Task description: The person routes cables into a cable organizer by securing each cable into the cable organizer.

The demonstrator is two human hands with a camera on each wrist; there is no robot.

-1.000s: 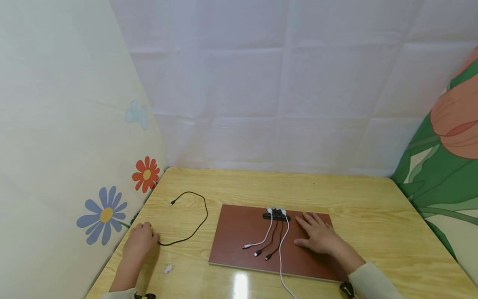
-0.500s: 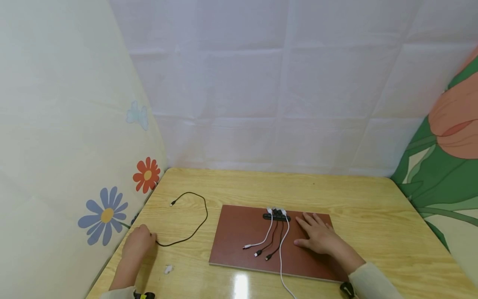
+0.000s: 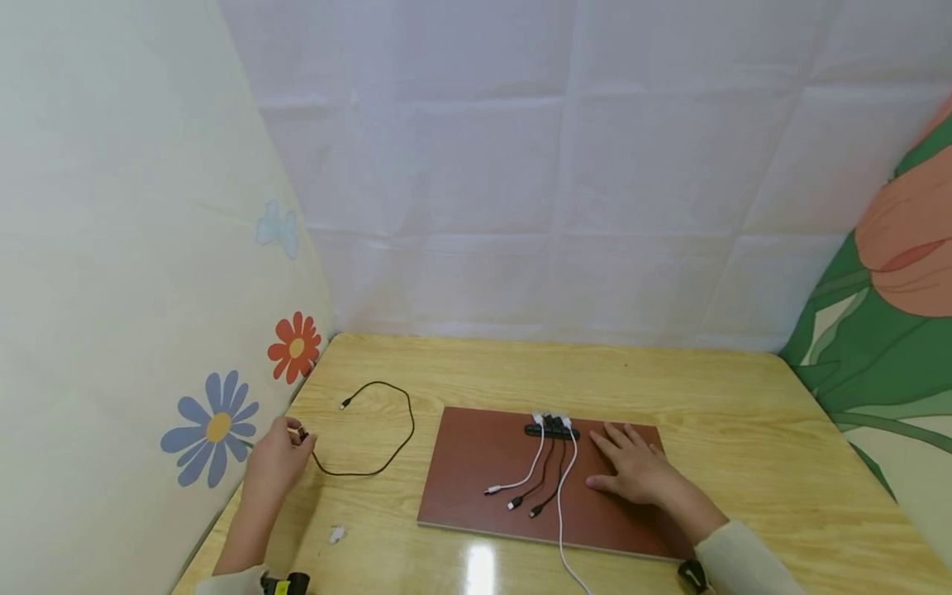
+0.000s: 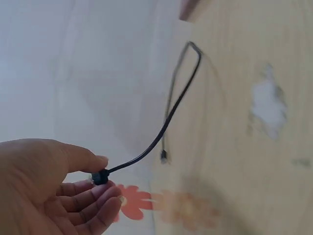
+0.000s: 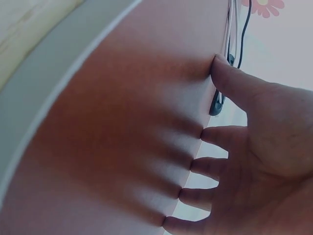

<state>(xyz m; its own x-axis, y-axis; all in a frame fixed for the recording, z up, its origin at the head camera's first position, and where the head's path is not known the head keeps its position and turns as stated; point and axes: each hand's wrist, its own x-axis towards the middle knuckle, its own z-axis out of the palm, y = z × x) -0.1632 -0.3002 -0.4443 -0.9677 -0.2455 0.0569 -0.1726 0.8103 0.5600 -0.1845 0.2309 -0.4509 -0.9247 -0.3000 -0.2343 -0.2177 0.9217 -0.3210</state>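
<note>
At the table's left side my left hand [image 3: 277,457] pinches one plug of a black charging cable [image 3: 411,421] between thumb and fingers, raised off the table. In the left wrist view the black plug [image 4: 100,176] shows at the fingertips, and the cable runs down to the wood. Its other connector [image 3: 345,403] lies farther back. My right hand [image 3: 632,469] rests with spread fingers on the brown board [image 3: 461,471]. Left of it, a black cable holder [image 3: 551,431] on the board carries several white and black cables, their plug ends pointing toward me.
A small whitish torn patch [image 3: 337,534] marks the wooden table [image 3: 491,372] at front left. One white cable [image 3: 563,545] hangs past the board's front edge. Flower-printed cloth [image 3: 97,289] stands along the left side, and pale cloth [image 3: 461,165] lines the back.
My left hand has risen from the table and moved slightly away from me, lifting the black cable's plug. The near part of that cable has shifted. The right hand stays put.
</note>
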